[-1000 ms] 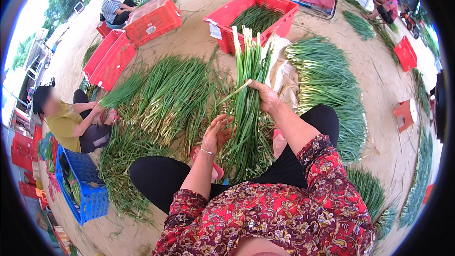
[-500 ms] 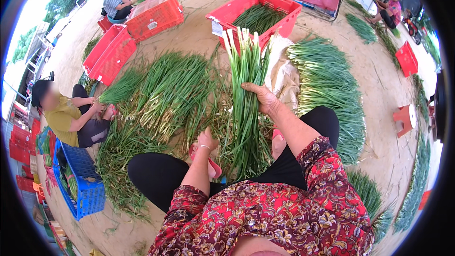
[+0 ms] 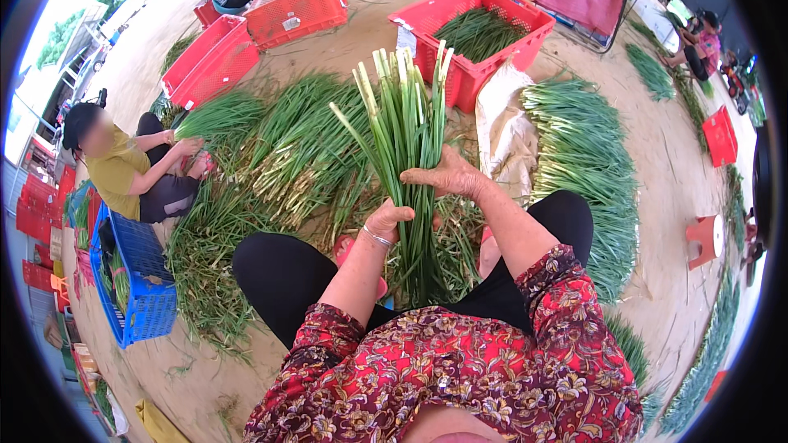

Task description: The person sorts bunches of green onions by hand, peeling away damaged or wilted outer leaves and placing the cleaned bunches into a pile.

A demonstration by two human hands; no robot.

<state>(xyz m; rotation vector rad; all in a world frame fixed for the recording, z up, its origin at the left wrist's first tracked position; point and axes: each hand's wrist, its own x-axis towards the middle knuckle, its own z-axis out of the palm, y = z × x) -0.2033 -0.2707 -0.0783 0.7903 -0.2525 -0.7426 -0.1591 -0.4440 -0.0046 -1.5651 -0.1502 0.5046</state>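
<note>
A thick bunch of leafy green stalks with pale, whitish ends (image 3: 414,115) stands between my knees, pale ends up and away from me. My right hand (image 3: 451,175) grips its middle from the right, thumb lying across the front. Lower down, my left hand (image 3: 386,221), with a bracelet at the wrist, closes on the bunch's left side; its fingers are partly hidden behind the leaves. A few pale stalks splay out to the left at the top. Under the bunch lie loose green trimmings (image 3: 222,279).
A heap of similar greens (image 3: 304,156) lies to the left; neat rows (image 3: 583,180) lie right, beside a pale sack (image 3: 502,127). A red crate (image 3: 460,74) holding greens stands ahead, a blue crate (image 3: 148,303) at left. A co-worker (image 3: 123,164) sits at left handling greens.
My left hand has come up from near my foot and taken hold of the bunch. The bunch's top has tilted left and its stalks have spread. The view has shifted slightly.
</note>
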